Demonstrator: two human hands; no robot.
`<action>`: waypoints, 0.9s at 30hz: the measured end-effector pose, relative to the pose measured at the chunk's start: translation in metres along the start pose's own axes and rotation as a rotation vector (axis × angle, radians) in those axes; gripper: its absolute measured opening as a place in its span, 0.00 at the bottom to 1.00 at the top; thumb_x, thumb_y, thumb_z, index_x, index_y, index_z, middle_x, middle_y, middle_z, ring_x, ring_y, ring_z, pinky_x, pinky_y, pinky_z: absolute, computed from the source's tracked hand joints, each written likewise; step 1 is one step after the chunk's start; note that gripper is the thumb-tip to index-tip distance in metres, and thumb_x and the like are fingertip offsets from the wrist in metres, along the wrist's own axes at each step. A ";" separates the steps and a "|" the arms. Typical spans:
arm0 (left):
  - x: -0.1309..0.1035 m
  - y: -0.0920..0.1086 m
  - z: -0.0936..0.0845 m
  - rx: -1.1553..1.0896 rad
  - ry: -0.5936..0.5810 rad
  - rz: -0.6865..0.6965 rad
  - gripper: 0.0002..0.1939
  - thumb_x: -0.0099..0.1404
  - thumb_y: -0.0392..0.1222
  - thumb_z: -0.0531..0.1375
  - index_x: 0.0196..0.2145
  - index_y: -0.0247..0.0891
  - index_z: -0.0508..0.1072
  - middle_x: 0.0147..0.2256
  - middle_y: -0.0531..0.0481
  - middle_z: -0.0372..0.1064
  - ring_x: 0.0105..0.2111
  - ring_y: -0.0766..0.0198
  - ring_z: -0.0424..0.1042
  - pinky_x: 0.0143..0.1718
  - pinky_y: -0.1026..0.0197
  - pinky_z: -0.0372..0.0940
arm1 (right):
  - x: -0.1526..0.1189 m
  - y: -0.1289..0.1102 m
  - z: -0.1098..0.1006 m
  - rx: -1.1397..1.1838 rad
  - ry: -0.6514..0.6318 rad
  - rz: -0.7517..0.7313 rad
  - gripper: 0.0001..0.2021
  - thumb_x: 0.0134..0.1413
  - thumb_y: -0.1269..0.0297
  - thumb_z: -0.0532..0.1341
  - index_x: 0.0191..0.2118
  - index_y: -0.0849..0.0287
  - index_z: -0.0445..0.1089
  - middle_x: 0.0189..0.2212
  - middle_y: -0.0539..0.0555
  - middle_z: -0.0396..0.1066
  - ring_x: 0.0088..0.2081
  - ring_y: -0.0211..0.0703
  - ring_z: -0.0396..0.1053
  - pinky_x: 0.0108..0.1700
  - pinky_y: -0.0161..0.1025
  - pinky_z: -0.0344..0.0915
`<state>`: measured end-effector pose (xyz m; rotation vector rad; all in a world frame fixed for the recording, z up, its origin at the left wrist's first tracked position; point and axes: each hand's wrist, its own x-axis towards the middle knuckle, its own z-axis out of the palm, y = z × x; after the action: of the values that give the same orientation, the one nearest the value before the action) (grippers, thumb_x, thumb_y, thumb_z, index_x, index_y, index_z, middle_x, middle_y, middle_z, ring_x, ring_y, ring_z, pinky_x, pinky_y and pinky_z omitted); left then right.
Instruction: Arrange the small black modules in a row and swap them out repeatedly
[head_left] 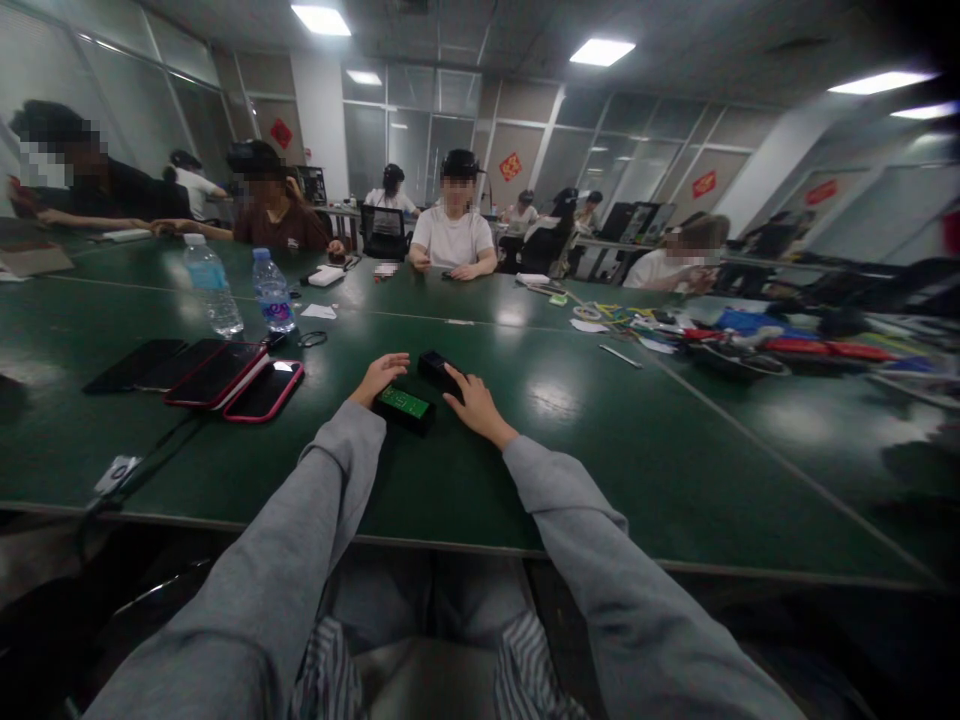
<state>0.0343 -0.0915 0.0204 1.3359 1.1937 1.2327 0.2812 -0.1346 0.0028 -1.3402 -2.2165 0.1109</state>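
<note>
- The green box [405, 408] lies on the table [600, 440] between both hands
- The left hand [381, 376] touches its far end, fingers loose
- The right hand [474, 402] lies flat, touching a black box [439, 370]

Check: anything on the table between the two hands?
Yes. In the head view, a black box with a green top lies between left hand and right hand.

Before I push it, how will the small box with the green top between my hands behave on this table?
The box looks boxy and rigid, lying flat, so it should slide, not roll or tip. The table is glossy, so it may slip easily. It seems small against the left hand, probably light.
</note>
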 end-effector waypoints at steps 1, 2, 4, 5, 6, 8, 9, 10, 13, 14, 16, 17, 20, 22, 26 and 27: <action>0.001 -0.001 0.000 -0.003 -0.003 0.001 0.19 0.53 0.34 0.62 0.45 0.37 0.75 0.44 0.44 0.76 0.39 0.64 0.74 0.37 0.64 0.63 | 0.000 -0.001 -0.002 0.007 0.018 0.002 0.31 0.65 0.53 0.53 0.69 0.49 0.46 0.51 0.61 0.62 0.51 0.57 0.61 0.52 0.57 0.63; 0.002 -0.002 0.000 -0.006 -0.005 0.000 0.19 0.53 0.34 0.61 0.44 0.37 0.75 0.44 0.44 0.76 0.38 0.64 0.74 0.37 0.64 0.63 | 0.000 -0.003 -0.005 0.016 0.045 0.006 0.30 0.65 0.53 0.52 0.69 0.50 0.47 0.52 0.62 0.62 0.52 0.57 0.61 0.52 0.56 0.63; 0.003 -0.004 0.000 -0.017 -0.001 -0.001 0.18 0.54 0.34 0.60 0.44 0.37 0.75 0.43 0.44 0.76 0.36 0.66 0.74 0.36 0.64 0.63 | -0.002 -0.010 -0.013 0.040 0.124 0.015 0.27 0.66 0.54 0.50 0.68 0.53 0.51 0.53 0.62 0.61 0.54 0.56 0.60 0.54 0.55 0.62; 0.004 -0.005 0.000 -0.023 0.009 0.000 0.17 0.54 0.34 0.60 0.44 0.37 0.75 0.43 0.44 0.76 0.34 0.67 0.73 0.36 0.64 0.62 | -0.003 -0.015 -0.018 0.053 0.169 0.013 0.25 0.67 0.54 0.48 0.66 0.54 0.54 0.53 0.61 0.62 0.54 0.55 0.60 0.55 0.54 0.62; 0.004 -0.005 0.000 -0.026 0.024 0.001 0.17 0.54 0.34 0.59 0.43 0.36 0.75 0.43 0.44 0.76 0.34 0.67 0.73 0.35 0.65 0.62 | -0.004 -0.022 -0.022 0.067 0.210 0.000 0.24 0.68 0.54 0.47 0.65 0.54 0.57 0.53 0.61 0.62 0.55 0.55 0.60 0.56 0.54 0.61; 0.004 -0.007 0.000 -0.034 0.056 0.006 0.17 0.55 0.32 0.58 0.43 0.36 0.75 0.43 0.45 0.75 0.32 0.68 0.73 0.34 0.65 0.62 | -0.010 -0.039 -0.028 0.092 0.243 -0.072 0.22 0.68 0.54 0.46 0.62 0.53 0.60 0.54 0.59 0.63 0.57 0.53 0.59 0.57 0.53 0.60; 0.004 -0.007 0.000 -0.039 0.069 0.011 0.17 0.55 0.32 0.57 0.43 0.35 0.74 0.42 0.45 0.75 0.32 0.69 0.73 0.34 0.65 0.63 | -0.013 -0.048 -0.029 0.104 0.229 -0.127 0.21 0.68 0.53 0.47 0.62 0.52 0.60 0.55 0.58 0.62 0.58 0.53 0.59 0.58 0.53 0.59; 0.004 -0.007 0.000 -0.043 0.081 0.016 0.17 0.56 0.32 0.56 0.43 0.35 0.74 0.42 0.45 0.75 0.32 0.69 0.73 0.34 0.66 0.63 | -0.017 -0.057 -0.029 0.115 0.197 -0.187 0.22 0.67 0.52 0.49 0.62 0.52 0.59 0.56 0.58 0.61 0.59 0.53 0.58 0.58 0.52 0.59; 0.003 -0.007 0.002 -0.055 0.123 0.031 0.17 0.56 0.31 0.55 0.43 0.35 0.74 0.41 0.45 0.75 0.30 0.70 0.72 0.33 0.66 0.63 | -0.026 -0.079 -0.021 0.120 0.042 -0.338 0.25 0.65 0.50 0.53 0.63 0.52 0.57 0.60 0.59 0.57 0.60 0.53 0.57 0.59 0.52 0.59; 0.002 -0.007 0.002 -0.057 0.142 0.034 0.17 0.56 0.30 0.55 0.43 0.35 0.74 0.41 0.45 0.75 0.30 0.71 0.72 0.33 0.67 0.63 | -0.027 -0.082 -0.018 0.110 -0.008 -0.364 0.25 0.64 0.51 0.54 0.63 0.52 0.57 0.60 0.60 0.57 0.60 0.53 0.58 0.59 0.53 0.60; 0.002 -0.008 0.003 -0.059 0.184 0.038 0.17 0.56 0.31 0.54 0.43 0.35 0.74 0.40 0.46 0.75 0.29 0.71 0.72 0.32 0.67 0.63 | -0.029 -0.084 -0.013 0.086 -0.079 -0.377 0.25 0.64 0.54 0.55 0.64 0.50 0.56 0.59 0.59 0.57 0.59 0.53 0.59 0.58 0.53 0.61; 0.001 -0.008 0.003 -0.058 0.207 0.040 0.17 0.56 0.31 0.54 0.43 0.35 0.74 0.40 0.46 0.75 0.29 0.70 0.72 0.32 0.66 0.63 | -0.028 -0.082 -0.011 0.075 -0.093 -0.368 0.24 0.64 0.55 0.55 0.64 0.49 0.56 0.58 0.59 0.58 0.58 0.52 0.59 0.57 0.53 0.62; 0.000 -0.009 0.004 -0.051 0.262 0.051 0.17 0.57 0.32 0.55 0.44 0.36 0.74 0.41 0.46 0.75 0.30 0.69 0.72 0.32 0.66 0.64 | -0.025 -0.075 -0.009 0.025 -0.067 -0.309 0.23 0.65 0.58 0.55 0.64 0.47 0.56 0.56 0.59 0.59 0.55 0.52 0.61 0.55 0.52 0.64; -0.001 -0.009 0.005 -0.052 0.259 0.058 0.17 0.59 0.33 0.55 0.46 0.36 0.73 0.41 0.45 0.75 0.31 0.69 0.72 0.33 0.65 0.64 | -0.023 -0.069 -0.008 -0.024 -0.029 -0.250 0.23 0.64 0.57 0.55 0.64 0.48 0.58 0.54 0.60 0.60 0.53 0.53 0.63 0.52 0.53 0.64; -0.002 -0.009 0.008 -0.029 0.175 0.046 0.16 0.62 0.37 0.57 0.47 0.36 0.73 0.43 0.43 0.75 0.34 0.66 0.73 0.38 0.63 0.66 | -0.020 -0.063 -0.008 -0.096 0.049 -0.119 0.24 0.63 0.57 0.57 0.63 0.48 0.59 0.52 0.61 0.61 0.52 0.55 0.64 0.49 0.53 0.65; -0.002 -0.008 0.009 -0.020 0.147 0.048 0.15 0.62 0.38 0.58 0.47 0.35 0.73 0.43 0.43 0.75 0.36 0.65 0.74 0.40 0.62 0.66 | -0.020 -0.062 -0.008 -0.109 0.062 -0.092 0.23 0.63 0.57 0.58 0.63 0.49 0.59 0.52 0.61 0.61 0.52 0.55 0.64 0.49 0.52 0.65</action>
<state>0.0431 -0.0934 0.0116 1.2837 1.2538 1.3934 0.2427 -0.1841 0.0219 -1.2782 -2.2549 -0.0850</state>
